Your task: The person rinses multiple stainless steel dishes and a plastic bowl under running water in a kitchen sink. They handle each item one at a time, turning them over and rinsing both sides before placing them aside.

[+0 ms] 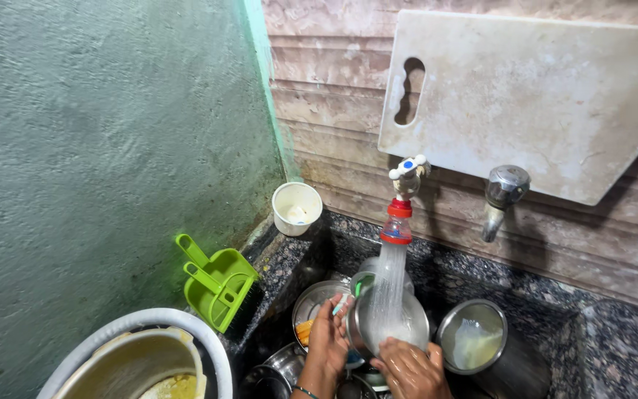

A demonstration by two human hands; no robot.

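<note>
Water sprays from a tap [406,175] fitted with a red-and-clear nozzle [396,222] onto a round steel plate [393,319] tilted on its edge in the sink. My left hand [328,340] grips the plate's left rim. My right hand [410,367] holds its lower edge from below. A wet sheet of water covers the plate's face.
A steel pot [474,343] holding water stands right of the plate; more steel dishes [308,310] lie under my hands. A white cup [297,207] and green brush-and-dustpan set [218,282] sit on the granite ledge. A second tap [501,196], hanging cutting board [537,96], and basin [142,358] surround.
</note>
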